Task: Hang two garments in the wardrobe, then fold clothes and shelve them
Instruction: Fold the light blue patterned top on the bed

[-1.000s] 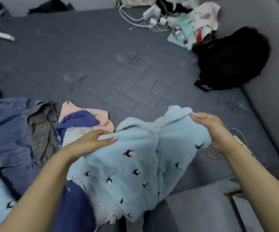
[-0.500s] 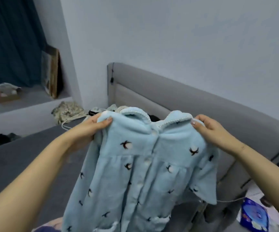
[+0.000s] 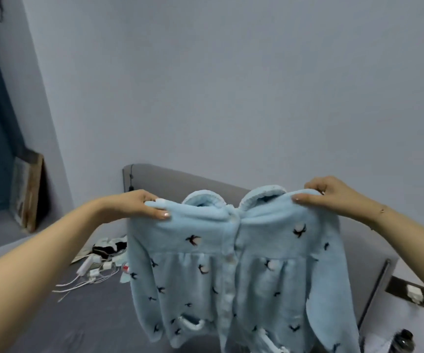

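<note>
The jacket [image 3: 231, 263] has been lifted higher off the bed [image 3: 40, 327] and spread wider, now hanging full length before the headboard [image 3: 170, 182]. The left hand [image 3: 139, 203] and right hand [image 3: 333, 194] each pinch a shoulder. That looks like readying it for hanging or folding. It is soft, pale-blue fleece with small dark birds, a rounded collar and a buttoned front.

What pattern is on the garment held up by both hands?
Small dark birds on light blue fleece garment; head view shows it best.
</note>
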